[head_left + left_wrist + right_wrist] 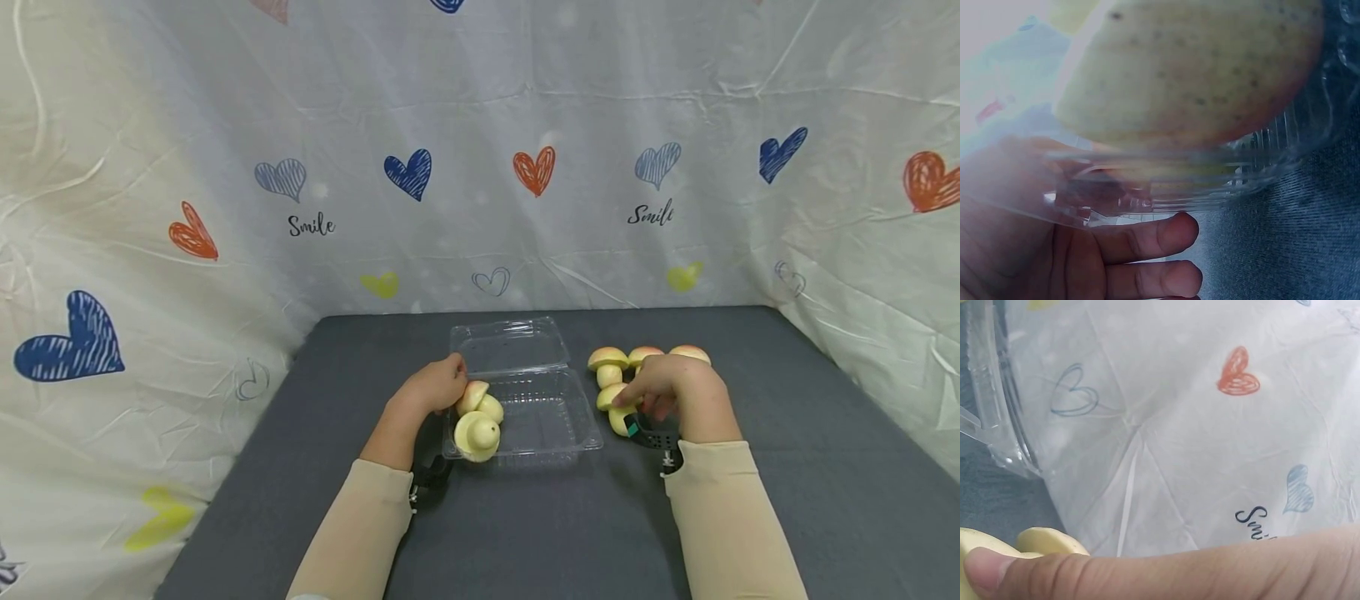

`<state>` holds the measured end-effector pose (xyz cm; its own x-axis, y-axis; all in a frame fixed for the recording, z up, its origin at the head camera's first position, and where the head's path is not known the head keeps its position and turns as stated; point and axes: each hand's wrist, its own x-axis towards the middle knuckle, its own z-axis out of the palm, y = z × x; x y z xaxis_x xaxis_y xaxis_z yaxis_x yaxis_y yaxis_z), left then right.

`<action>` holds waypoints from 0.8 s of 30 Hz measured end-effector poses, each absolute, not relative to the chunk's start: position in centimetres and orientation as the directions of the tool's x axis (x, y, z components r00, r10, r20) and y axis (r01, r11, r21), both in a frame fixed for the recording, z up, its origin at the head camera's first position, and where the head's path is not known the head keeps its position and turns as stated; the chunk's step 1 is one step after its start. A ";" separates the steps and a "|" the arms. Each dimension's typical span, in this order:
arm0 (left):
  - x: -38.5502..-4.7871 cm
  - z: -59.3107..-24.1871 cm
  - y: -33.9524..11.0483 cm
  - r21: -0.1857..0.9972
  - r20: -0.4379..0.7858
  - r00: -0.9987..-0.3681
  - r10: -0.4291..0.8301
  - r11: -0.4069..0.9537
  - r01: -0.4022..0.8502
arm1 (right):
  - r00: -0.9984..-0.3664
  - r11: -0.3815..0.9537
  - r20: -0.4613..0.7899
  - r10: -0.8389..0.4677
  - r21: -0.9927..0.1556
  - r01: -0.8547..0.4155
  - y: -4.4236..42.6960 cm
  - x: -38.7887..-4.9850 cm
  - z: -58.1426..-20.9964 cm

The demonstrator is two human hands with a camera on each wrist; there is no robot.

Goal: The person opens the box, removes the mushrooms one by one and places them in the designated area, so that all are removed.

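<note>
A clear plastic clamshell container (540, 417) lies with its lid (510, 346) folded back. My left hand (431, 390) is at its left rim, thumb and forefinger apparently gripping it; in the left wrist view the plastic partly covers them. Pale yellow toy mushrooms with pinkish caps, one upper (472, 397) and one lower (477, 435), sit along the container's left side. On the right, my right hand (671, 385) pinches another toy mushroom (611, 395), its thumb (988, 570) against the yellow surface. The right hand's other fingers are mostly hidden.
Behind the right hand stands a row of toy mushrooms, with a left one (607, 360), a middle one (643, 355) and a right one (690, 352). A dark grey cloth (525, 533) covers the table. A white curtain with hearts (480, 225) hangs behind.
</note>
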<state>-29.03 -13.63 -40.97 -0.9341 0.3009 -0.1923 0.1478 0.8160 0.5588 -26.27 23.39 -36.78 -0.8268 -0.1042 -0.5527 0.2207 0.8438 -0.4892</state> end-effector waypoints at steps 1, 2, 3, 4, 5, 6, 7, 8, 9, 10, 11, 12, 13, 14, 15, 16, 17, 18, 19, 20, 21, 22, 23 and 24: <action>-29.0 -41.0 -13.6 0.559 -0.193 -0.934 0.300 0.816 0.147 | -0.825 0.841 -0.556 -0.097 -0.489 0.231 23.3 -26.3 -36.8; -29.0 -41.0 -13.6 0.558 -0.193 -0.934 0.300 0.816 0.147 | -0.825 0.839 -0.558 -0.090 -0.489 0.239 23.3 -26.3 -36.8; -29.0 -40.9 -13.6 0.558 -0.193 -0.934 0.301 0.816 0.148 | -0.824 0.837 -0.560 -0.083 -0.488 0.247 23.2 -26.3 -36.8; -29.0 -40.9 -13.6 0.559 -0.193 -0.934 0.301 0.816 0.147 | -0.824 0.837 -0.561 -0.079 -0.487 0.251 23.2 -26.3 -36.8; -28.9 -40.9 -13.6 0.559 -0.193 -0.934 0.301 0.816 0.148 | -0.823 0.836 -0.563 -0.075 -0.485 0.255 23.1 -26.2 -36.9; -28.9 -40.9 -13.6 0.558 -0.192 -0.934 0.301 0.816 0.148 | -0.823 0.836 -0.564 -0.073 -0.485 0.258 23.1 -26.2 -36.8; -28.9 -40.9 -13.6 0.558 -0.192 -0.934 0.301 0.816 0.149 | -0.824 0.838 -0.562 -0.074 -0.483 0.255 23.1 -26.2 -36.8; -28.9 -40.9 -13.6 0.557 -0.192 -0.934 0.301 0.817 0.148 | -0.824 0.839 -0.561 -0.076 -0.482 0.251 23.1 -26.2 -36.8; -28.9 -40.9 -13.6 0.557 -0.192 -0.934 0.300 0.818 0.148 | -0.825 0.840 -0.560 -0.076 -0.482 0.250 23.2 -26.2 -36.7; -28.9 -40.9 -13.6 0.556 -0.192 -0.935 0.298 0.818 0.147 | -0.827 0.841 -0.558 -0.074 -0.481 0.249 23.2 -26.1 -36.6; -28.9 -41.0 -13.6 0.555 -0.192 -0.935 0.297 0.819 0.146 | -0.831 0.840 -0.552 -0.062 -0.478 0.255 23.3 -25.9 -36.4; -28.9 -41.0 -13.6 0.554 -0.193 -0.935 0.297 0.820 0.145 | -0.839 0.841 -0.543 -0.043 -0.473 0.263 23.4 -25.8 -36.2; -29.0 -41.0 -13.6 0.554 -0.194 -0.935 0.296 0.820 0.144 | -0.847 0.841 -0.530 -0.025 -0.470 0.269 23.5 -25.6 -36.0; -29.0 -41.0 -13.6 0.554 -0.196 -0.935 0.295 0.820 0.143 | -0.858 0.844 -0.513 -0.018 -0.468 0.262 23.6 -25.4 -35.8; -29.0 -41.1 -13.5 0.553 -0.196 -0.935 0.295 0.821 0.143 | -0.868 0.845 -0.497 -0.013 -0.470 0.256 23.8 -25.2 -35.6; -29.0 -41.1 -13.5 0.553 -0.197 -0.935 0.295 0.821 0.143 | -0.878 0.849 -0.479 -0.018 -0.471 0.240 23.9 -25.1 -35.4; -29.0 -41.1 -13.5 0.554 -0.198 -0.935 0.296 0.821 0.143 | -0.888 0.849 -0.460 -0.025 -0.479 0.224 24.0 -24.9 -35.2; -29.0 -41.1 -13.5 0.555 -0.198 -0.934 0.297 0.820 0.143 | -0.896 0.848 -0.442 -0.042 -0.490 0.202 24.1 -24.8 -35.0; -29.0 -41.1 -13.5 0.555 -0.197 -0.934 0.297 0.820 0.143 | -0.902 0.844 -0.427 -0.067 -0.506 0.176 24.2 -24.7 -34.8; -29.0 -41.1 -13.5 0.556 -0.196 -0.934 0.297 0.819 0.143 | -0.907 0.841 -0.411 -0.092 -0.519 0.150 24.3 -24.6 -34.5; -29.0 -41.1 -13.5 0.556 -0.196 -0.934 0.298 0.818 0.145 | -0.910 0.833 -0.401 -0.106 -0.535 0.139 24.3 -24.5 -34.3; -29.0 -41.1 -13.5 0.557 -0.196 -0.934 0.298 0.818 0.144 | -0.914 0.828 -0.388 -0.117 -0.546 0.126 24.2 -24.5 -34.0; -29.0 -41.0 -13.5 0.556 -0.195 -0.934 0.298 0.818 0.145 | -0.917 0.818 -0.377 -0.126 -0.563 0.119 24.1 -24.4 -33.7; -29.0 -41.0 -13.6 0.556 -0.194 -0.935 0.298 0.819 0.145 | -0.921 0.812 -0.364 -0.138 -0.573 0.106 24.0 -24.3 -33.5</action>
